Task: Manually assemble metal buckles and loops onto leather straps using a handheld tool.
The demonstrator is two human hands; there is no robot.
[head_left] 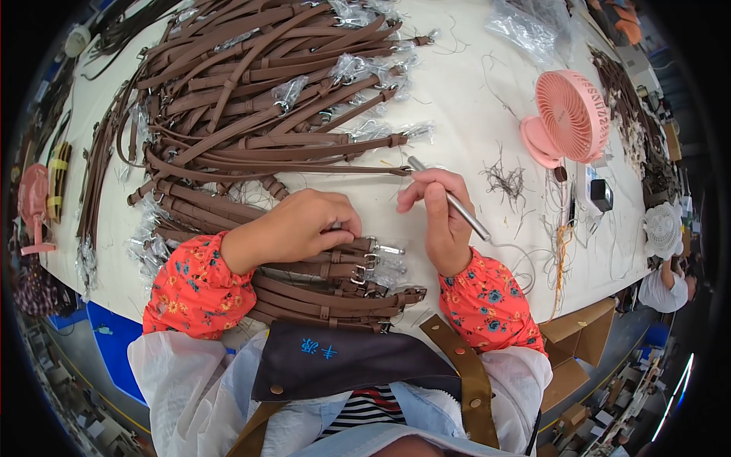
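Note:
My right hand (448, 228) grips a slim silver metal rod (470, 217), pen-like in shape, which slants from upper left to lower right across the fingers. My left hand (301, 227) is closed, its fingertips curled under over the brown straps; what they pinch is mostly hidden. Just below that hand lie brown leather-like straps (316, 268) with silver buckles (370, 261), some wrapped in clear plastic. Another brown strap (335, 169) ends close to the rod's upper tip. A large heap of such straps (228, 95) spreads beyond my left hand.
On the white table (472, 99) stands a pink fan (571, 114) at the far right. Loose dark threads (504, 181) lie beyond my right hand. A small dark-faced device (600, 195) sits near the right edge. Below that edge is an open cardboard box (582, 335).

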